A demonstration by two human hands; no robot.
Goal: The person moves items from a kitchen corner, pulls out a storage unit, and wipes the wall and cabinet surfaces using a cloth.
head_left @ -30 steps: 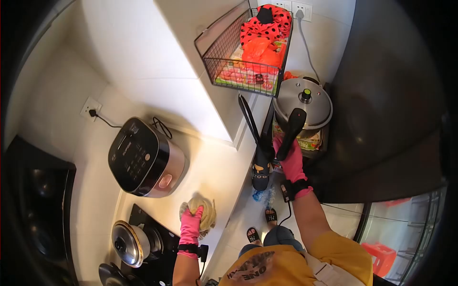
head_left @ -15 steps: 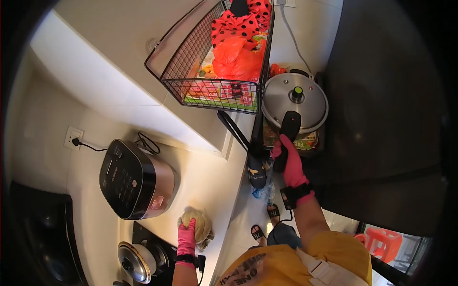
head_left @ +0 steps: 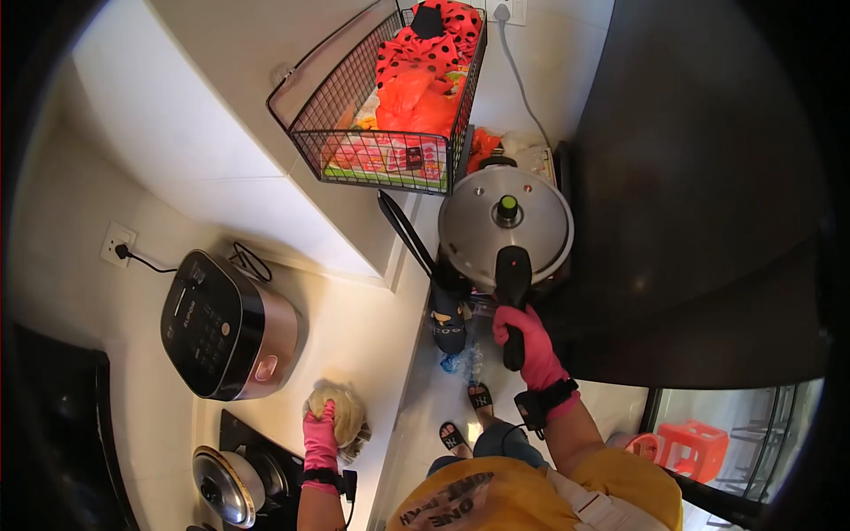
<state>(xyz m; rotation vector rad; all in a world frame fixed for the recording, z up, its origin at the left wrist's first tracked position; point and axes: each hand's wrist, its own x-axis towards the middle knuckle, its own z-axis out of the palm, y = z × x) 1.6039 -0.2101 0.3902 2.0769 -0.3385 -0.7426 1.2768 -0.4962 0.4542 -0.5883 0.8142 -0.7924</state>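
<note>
Right fingers closed around the handle, pot just beyond them. Left fingers over the cloth on the tabletop; their grip cannot be told.

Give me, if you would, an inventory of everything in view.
Pressure cooker: 1, silver, upper centre
Long handle: 1, black, on the cooker
Cloth: 1, beige, on the counter
Rice cooker: 1, black-pink, on the counter
Stove: 1, black, lower left
Lidded pot: 1, pale, on the stove
Wire basket: 1, black, top
Spotted fabric: 1, red-black, in the basket
Plastic bag: 1, orange-red, in the basket
Wall outlets: at least 2, white, left and top
Strapped item: 1, dark, beside the counter
Plastic wad: 1, bluish, below centre
Stool: at least 1, red, lower right
Dark surfaces: at least 2, black, left and right
Slippers: 2, black, lower centre
Shirt: 1, yellow, bottom
Left hand: 1, pink-gloved, on the cloth
Right hand: 1, pink-gloved, around the handle
</note>
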